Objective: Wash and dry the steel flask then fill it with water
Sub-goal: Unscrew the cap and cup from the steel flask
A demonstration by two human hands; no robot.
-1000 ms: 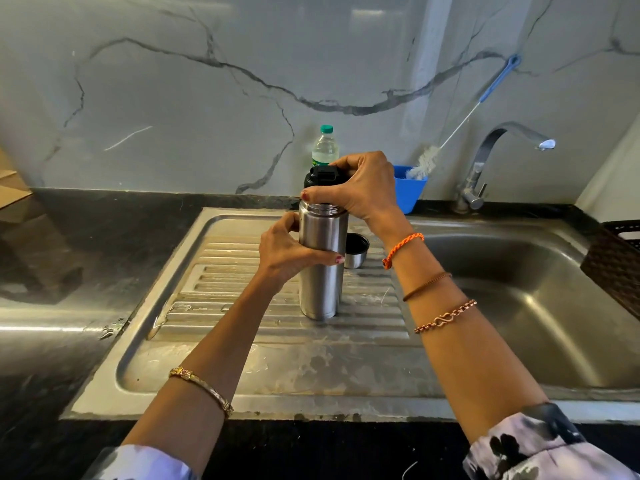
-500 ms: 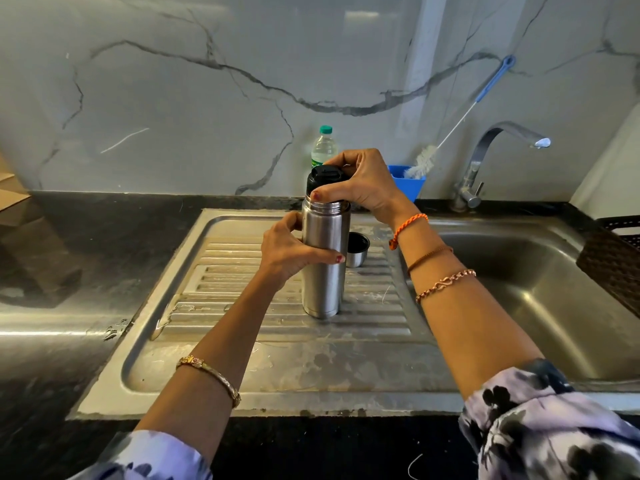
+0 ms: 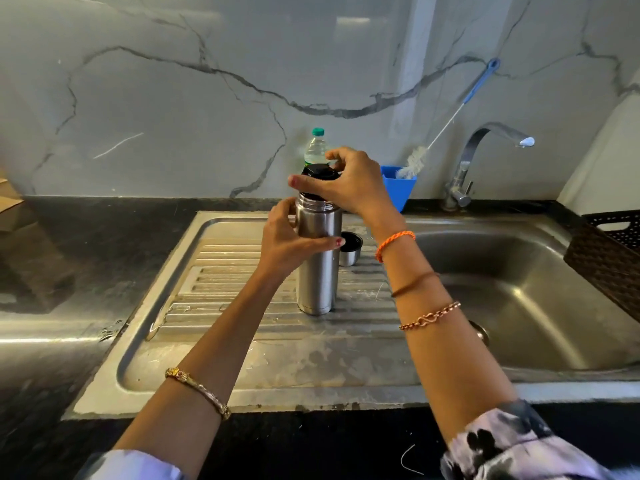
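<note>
We find the steel flask (image 3: 318,258) upright on the ribbed drainboard (image 3: 221,292) of the sink, as before. Our left hand (image 3: 287,244) keeps its fingers wrapped around the flask body. Our right hand (image 3: 349,185) grips the black stopper (image 3: 318,172), which now sits raised above the flask's neck, where earlier it sat lower. The steel cup lid (image 3: 350,249) stands just beside the flask.

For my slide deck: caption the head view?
Left hand steadies steel flask on drainboard; right hand grips its black stopper.
</note>
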